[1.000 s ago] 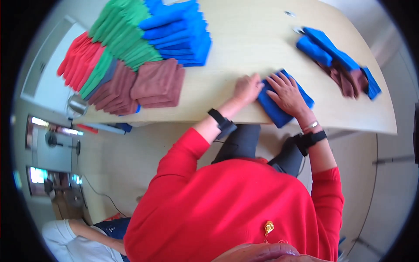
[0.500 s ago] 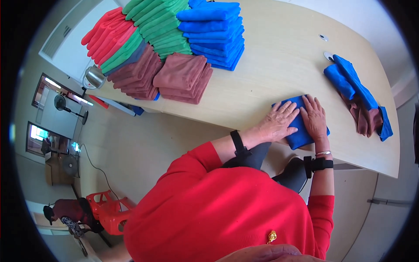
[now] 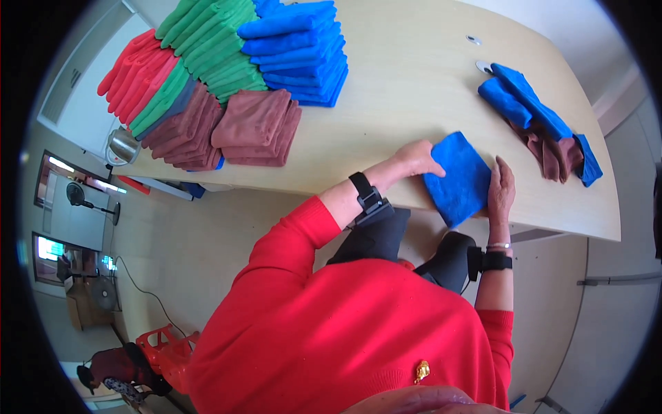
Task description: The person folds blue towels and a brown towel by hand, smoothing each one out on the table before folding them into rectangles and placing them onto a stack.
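A folded blue towel (image 3: 458, 181) lies at the table's near edge, one corner jutting toward my body. At its left edge, my left hand (image 3: 418, 159) grips the cloth, thumb on top and the other fingers mostly hidden. Along the right edge stands my right hand (image 3: 502, 190), its fingers stretched out and its palm side against the folded cloth.
At the left stand stacks of red towels (image 3: 141, 76), green towels (image 3: 214, 48), blue towels (image 3: 303, 55) and brown towels (image 3: 256, 127). Loose blue and brown cloths (image 3: 538, 127) lie at the right. A metal kettle (image 3: 124, 146) is beyond the left stacks; a person (image 3: 114, 369) is lower left.
Both hands were lying flat on top of the blue towel. They have moved apart to its two sides, the left now gripping an edge. The towel has turned slightly, and the whole view has shifted.
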The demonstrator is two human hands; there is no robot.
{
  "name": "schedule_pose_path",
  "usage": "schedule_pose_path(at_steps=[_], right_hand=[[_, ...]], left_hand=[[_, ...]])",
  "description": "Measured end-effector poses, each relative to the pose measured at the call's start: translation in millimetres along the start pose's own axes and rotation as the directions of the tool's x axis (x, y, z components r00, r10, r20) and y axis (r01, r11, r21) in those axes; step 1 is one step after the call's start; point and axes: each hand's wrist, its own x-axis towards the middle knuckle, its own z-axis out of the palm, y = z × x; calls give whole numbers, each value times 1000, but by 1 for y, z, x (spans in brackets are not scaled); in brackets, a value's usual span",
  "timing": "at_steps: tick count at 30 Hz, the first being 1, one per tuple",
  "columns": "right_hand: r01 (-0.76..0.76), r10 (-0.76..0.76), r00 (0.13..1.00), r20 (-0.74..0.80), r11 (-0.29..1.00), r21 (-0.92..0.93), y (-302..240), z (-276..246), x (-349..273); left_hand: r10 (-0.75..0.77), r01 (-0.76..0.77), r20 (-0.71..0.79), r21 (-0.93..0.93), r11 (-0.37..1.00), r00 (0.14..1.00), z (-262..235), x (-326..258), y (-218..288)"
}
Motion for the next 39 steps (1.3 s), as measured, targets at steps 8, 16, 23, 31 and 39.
schedule_pose_path(at_steps=[8,16,23,31,39], right_hand=[[20,-19,1000,13,999,-51,16,-8,-8],[99,-101,995,-20,992,-79,10,-6,-9],[91,-91,996,-4,993,-71,4,-3,-7],[100,-101,995,-7,991,-86,7,-2,-7],[106,-106,994,4,992,-74,0,-5,-8]], left_hand=[[143,-120,13,-471,874,990,-143,0,59],[160,-418,-475,-509,752,865,-415,-25,35],[-358,193,-542,-338,921,760,-454,-17,-68],[12,517,-829,361,776,560,-428,-7,-43],[503,86,-361,868,489,785,-387,-15,-14]])
